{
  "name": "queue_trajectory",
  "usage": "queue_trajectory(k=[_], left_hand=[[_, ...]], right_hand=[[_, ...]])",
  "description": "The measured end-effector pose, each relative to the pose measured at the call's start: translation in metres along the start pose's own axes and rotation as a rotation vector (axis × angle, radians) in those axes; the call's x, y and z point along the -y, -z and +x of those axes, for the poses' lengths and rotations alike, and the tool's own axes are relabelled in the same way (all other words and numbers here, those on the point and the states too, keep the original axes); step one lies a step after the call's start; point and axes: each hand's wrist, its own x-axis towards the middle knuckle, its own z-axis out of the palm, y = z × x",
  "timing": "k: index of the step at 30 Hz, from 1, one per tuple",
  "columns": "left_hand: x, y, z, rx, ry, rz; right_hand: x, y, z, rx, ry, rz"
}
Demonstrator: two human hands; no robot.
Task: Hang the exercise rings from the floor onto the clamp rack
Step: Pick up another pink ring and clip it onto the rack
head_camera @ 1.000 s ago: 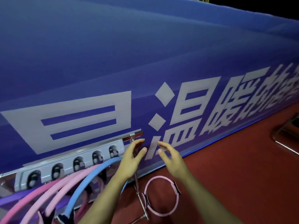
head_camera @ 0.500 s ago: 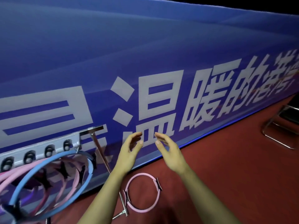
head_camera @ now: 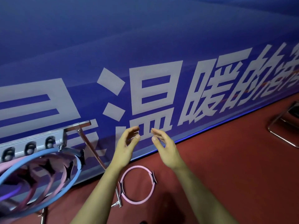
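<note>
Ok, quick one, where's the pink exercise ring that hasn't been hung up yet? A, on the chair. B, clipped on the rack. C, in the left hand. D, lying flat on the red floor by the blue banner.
D: the pink ring lies flat on the red floor, while both hands hold nothing.

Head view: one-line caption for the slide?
Both hands, left and right, empty above a pink ring on the red floor; blue ring hangs from the clamp rack.
</note>
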Motion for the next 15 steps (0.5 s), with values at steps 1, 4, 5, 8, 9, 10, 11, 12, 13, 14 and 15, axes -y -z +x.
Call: queue_trajectory(k=[1,4,5,8,9,10,11,12,13,14,15], left_hand=[[0.004,0.001,0.009,-0.009,0.001,-0.014],[0.019,0.003,0.038,-0.015,0.006,-0.057],[0.024,0.004,0.048,-0.007,0.011,-0.066],[0.039,0.006,0.068,-0.003,0.021,-0.069],[0.043,0.007,0.073,-0.013,0.025,-0.072],[0.047,0.008,0.078,-0.023,0.034,-0.079],[0.05,0.01,0.081,-0.032,0.043,-0.085],[0.054,0.012,0.084,-0.042,0.052,-0.09],[0.058,0.013,0.086,-0.054,0.06,-0.093],[0.062,0.015,0.089,-0.07,0.071,-0.095],[0.065,0.017,0.091,-0.089,0.083,-0.097]], right_hand=[[-0.001,-0.001,0.009,0.006,-0.001,-0.016],[-0.005,0.0,0.04,0.014,-0.006,-0.076],[-0.007,0.0,0.05,0.015,-0.011,-0.091],[-0.015,-0.002,0.076,0.031,-0.013,-0.127],[-0.018,-0.004,0.083,0.044,-0.016,-0.137],[-0.021,-0.006,0.09,0.058,-0.023,-0.144],[-0.024,-0.008,0.096,0.072,-0.033,-0.149],[-0.026,-0.011,0.101,0.083,-0.042,-0.149],[-0.03,-0.014,0.106,0.093,-0.05,-0.145],[-0.033,-0.016,0.111,0.106,-0.055,-0.141],[-0.037,-0.018,0.116,0.125,-0.059,-0.139]])
